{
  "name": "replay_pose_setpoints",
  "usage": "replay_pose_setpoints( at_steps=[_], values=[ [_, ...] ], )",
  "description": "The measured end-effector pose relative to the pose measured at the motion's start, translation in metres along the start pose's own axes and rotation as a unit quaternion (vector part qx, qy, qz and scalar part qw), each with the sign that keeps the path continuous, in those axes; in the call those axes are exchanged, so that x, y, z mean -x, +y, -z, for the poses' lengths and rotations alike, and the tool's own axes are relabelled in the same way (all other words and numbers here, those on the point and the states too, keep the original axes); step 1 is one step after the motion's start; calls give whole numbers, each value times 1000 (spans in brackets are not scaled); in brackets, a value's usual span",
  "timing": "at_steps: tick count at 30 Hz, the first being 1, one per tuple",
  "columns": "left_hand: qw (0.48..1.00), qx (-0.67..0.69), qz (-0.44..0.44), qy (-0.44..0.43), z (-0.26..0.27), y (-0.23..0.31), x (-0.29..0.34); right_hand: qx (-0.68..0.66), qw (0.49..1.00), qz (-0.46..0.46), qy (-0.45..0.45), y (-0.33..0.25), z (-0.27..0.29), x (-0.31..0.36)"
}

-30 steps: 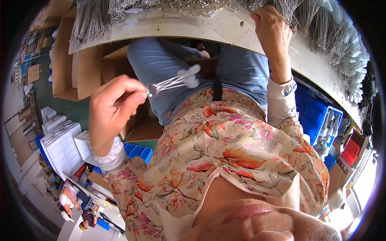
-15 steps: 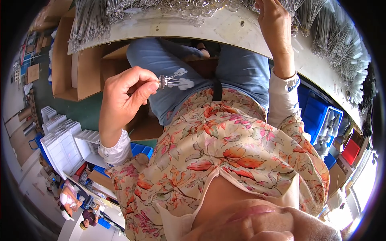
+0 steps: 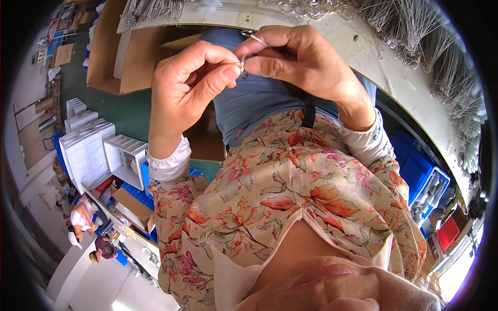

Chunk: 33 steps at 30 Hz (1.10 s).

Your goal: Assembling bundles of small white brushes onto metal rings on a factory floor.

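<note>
Both my hands meet above my lap, close to the table's edge. Between thumb and forefinger, my left hand [image 3: 189,85] pinches a small dark metal ring [image 3: 244,74]. My right hand [image 3: 306,65] is closed with its thumb and fingertips against the same spot, and a thin wire piece with a looped end [image 3: 251,35] sticks out between its fingers. Fingers cover most of the small parts, so how wire and ring join cannot be made out.
Bundles of thin looped wires [image 3: 404,31] lie along the pale worktable [image 3: 332,36]. Cardboard boxes [image 3: 142,57] stand at the left, white plastic crates [image 3: 88,150] behind. A blue bin [image 3: 415,160] sits under the table at right. Two people [image 3: 85,223] are in the far left background.
My right hand has come from the wires on the table down to my left hand, bringing a wire piece. The left hand has risen slightly rightward; the white-tipped wires on its ring are now hidden.
</note>
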<state>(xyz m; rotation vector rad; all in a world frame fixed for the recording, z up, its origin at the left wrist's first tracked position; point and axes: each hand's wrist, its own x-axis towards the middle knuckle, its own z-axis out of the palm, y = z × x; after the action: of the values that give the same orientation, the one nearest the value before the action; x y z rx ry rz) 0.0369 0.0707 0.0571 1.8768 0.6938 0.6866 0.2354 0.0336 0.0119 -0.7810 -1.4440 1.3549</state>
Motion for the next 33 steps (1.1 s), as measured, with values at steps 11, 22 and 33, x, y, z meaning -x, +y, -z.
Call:
replay_pose_setpoints(
  at_steps=[11, 22, 33],
  values=[
    [996, 37, 41, 67, -5, -13, 5, -153, 985, -40, 71, 6, -11, 2],
    [981, 54, -65, 176, -13, -26, 6, -5, 986, 52, 156, -1, -23, 2],
    [964, 106, -82, 228, -31, -34, 3, 310, 890, 237, 236, -3, -31, -1]
  ],
)
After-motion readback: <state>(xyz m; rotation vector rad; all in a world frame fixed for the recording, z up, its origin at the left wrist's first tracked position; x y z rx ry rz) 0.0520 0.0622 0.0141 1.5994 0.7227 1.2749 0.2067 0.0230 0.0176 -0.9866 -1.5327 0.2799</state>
